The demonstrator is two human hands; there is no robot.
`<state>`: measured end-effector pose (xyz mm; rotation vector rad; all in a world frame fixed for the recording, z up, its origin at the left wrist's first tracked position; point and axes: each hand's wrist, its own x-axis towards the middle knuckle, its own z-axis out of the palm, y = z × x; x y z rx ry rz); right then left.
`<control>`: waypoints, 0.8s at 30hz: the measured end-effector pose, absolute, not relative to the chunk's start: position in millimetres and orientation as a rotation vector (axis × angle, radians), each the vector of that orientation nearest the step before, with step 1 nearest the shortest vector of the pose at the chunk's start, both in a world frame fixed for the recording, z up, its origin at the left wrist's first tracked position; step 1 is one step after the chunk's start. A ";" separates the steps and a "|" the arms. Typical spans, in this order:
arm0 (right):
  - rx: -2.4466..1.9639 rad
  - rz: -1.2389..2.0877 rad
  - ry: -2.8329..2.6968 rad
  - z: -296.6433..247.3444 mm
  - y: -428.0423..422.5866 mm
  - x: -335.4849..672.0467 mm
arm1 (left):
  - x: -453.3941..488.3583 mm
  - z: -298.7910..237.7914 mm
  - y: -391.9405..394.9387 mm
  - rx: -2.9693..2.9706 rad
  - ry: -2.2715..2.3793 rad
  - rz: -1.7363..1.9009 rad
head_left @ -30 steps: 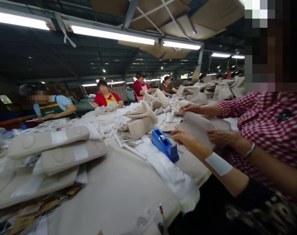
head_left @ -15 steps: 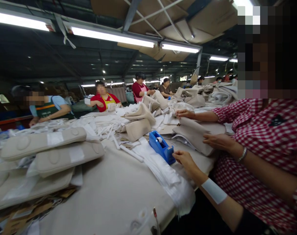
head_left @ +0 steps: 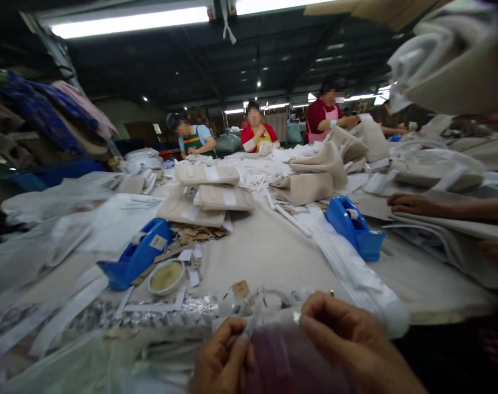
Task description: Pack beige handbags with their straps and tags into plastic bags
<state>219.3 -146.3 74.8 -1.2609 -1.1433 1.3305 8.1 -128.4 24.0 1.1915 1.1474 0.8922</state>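
Observation:
Low in the view, my left hand (head_left: pixel 224 358) is closed, with a narrow white strip (head_left: pixel 253 323) pinched between thumb and fingers. To its right, my right hand (head_left: pixel 347 339) is also closed, thumb against fingers. A small shiny bit of clear tape (head_left: pixel 297 316) shows at its fingertips. Between and below both hands lies a sheet of clear plastic (head_left: pixel 279 350), blurred. A blue tape dispenser (head_left: pixel 355 230) stands beyond my right hand. Several loose tags (head_left: pixel 241 288) and small clear pieces lie just past my fingers.
A second blue tape dispenser (head_left: pixel 138 257) stands left, beside a round dish (head_left: pixel 167 276). Beige bags (head_left: pixel 226 197) are stacked behind it. White plastic sleeves (head_left: pixel 343 262) run to the table edge. A co-worker's hand (head_left: pixel 417 205) rests on beige pieces at right; other people work across the table.
My right hand has left the right-hand tape dispenser and come back in front of me. My view has swung left, and my left hand with the white strip has come into sight.

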 end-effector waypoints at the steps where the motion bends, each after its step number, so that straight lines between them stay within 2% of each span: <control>1: -1.227 1.388 -1.159 69.6 -146.0 201.6 | 7.7 20.4 -128.8 1.211 1.141 0.891; 6: -1.318 1.264 -1.263 42.3 -127.6 157.4 | 11.8 13.5 -135.3 1.369 1.174 1.045; 14: -1.566 1.125 -1.441 54.1 -122.7 147.2 | 20.5 3.6 -144.5 1.694 1.475 1.197; 20: -1.692 0.974 -1.534 50.1 -119.7 147.3 | 13.9 -3.1 -142.4 1.781 1.394 1.191; 24: -1.618 1.011 -1.616 44.2 -122.6 154.5 | 8.2 6.0 -138.7 1.667 1.305 1.152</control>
